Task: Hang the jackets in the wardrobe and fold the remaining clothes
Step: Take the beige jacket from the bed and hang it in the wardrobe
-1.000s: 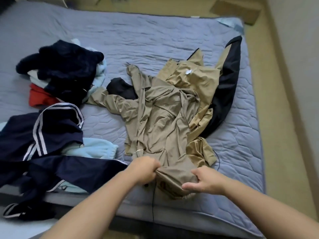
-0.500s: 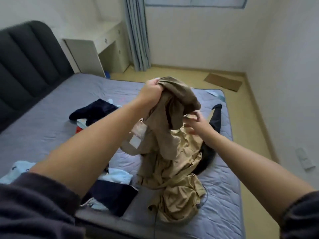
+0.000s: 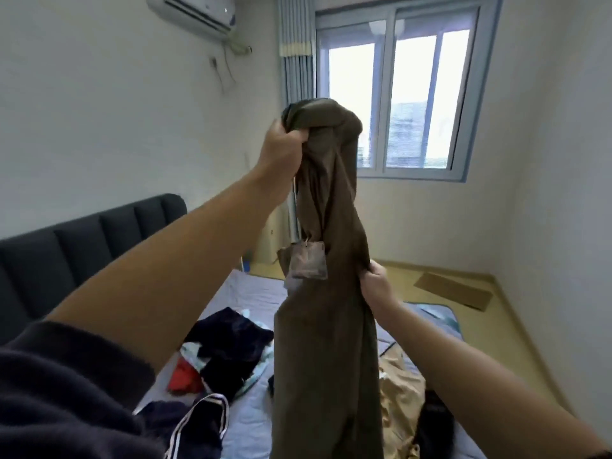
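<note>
I hold a brown-olive garment [image 3: 328,342] up high over the bed so it hangs long and bunched. My left hand [image 3: 281,154] grips its top end in a fist in front of the window. My right hand [image 3: 376,283] pinches its right edge lower down. A paper tag [image 3: 308,261] dangles from it. On the bed below lie a tan jacket with black lining [image 3: 402,395], a navy garment with white stripes [image 3: 195,425] and a dark pile with a red piece [image 3: 228,349].
The grey quilted bed [image 3: 251,422] has a dark padded headboard [image 3: 66,243] at left. A window [image 3: 397,104] and curtain stand ahead, an air conditioner [image 3: 195,11] is up on the wall. A cardboard piece [image 3: 452,289] lies on the floor at right.
Both hands lifted the brown garment off the bed and raised it high. My left hand went up to window height while my right slid down its edge. The view tilted up.
</note>
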### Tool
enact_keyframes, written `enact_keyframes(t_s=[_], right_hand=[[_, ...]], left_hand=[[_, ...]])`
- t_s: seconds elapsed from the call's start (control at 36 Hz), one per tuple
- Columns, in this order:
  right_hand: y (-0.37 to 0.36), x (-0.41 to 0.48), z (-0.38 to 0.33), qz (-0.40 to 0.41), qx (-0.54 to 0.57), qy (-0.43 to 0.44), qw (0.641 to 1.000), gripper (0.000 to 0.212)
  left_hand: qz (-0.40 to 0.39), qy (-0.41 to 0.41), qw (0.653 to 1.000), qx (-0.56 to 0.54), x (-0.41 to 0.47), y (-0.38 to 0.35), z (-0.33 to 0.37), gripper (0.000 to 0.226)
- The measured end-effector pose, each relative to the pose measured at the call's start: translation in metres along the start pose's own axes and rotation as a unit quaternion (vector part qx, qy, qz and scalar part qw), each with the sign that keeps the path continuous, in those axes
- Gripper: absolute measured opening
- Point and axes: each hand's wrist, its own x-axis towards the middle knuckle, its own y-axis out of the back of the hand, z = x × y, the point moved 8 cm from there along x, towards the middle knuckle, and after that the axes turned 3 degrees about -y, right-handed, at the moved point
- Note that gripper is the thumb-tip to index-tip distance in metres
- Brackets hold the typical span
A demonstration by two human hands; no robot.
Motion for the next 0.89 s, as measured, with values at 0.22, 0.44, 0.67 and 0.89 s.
enact_keyframes(t_s=[0.22,0.44,0.67,0.89], right_hand=[[0.01,-0.052,-0.125,0.034,-0.081,0.272,0.958,0.034],[0.017,-0.05,-0.135,0.028,-0.161,0.128,0.978,0.007],[0.093,-0.06,-0.155,-0.123,-0.038,-0.04,0.991,0.025],[0.111,-0.082,-0.183,-0.237,-0.282,0.05,0.928,0.035]], left_hand=[[-0.017,-0.059,0.995,0.073,-0.006,-0.023,0.052,0.027],[-0.049,-0.22,0.926,0.302,-0.011,-0.076,0.111,0.036],[-0.035,-0.381,0.716,0.584,-0.025,-0.043,0.116,0.026],[-0.079,-0.378,0.726,0.569,-0.031,-0.051,0.111,0.022]])
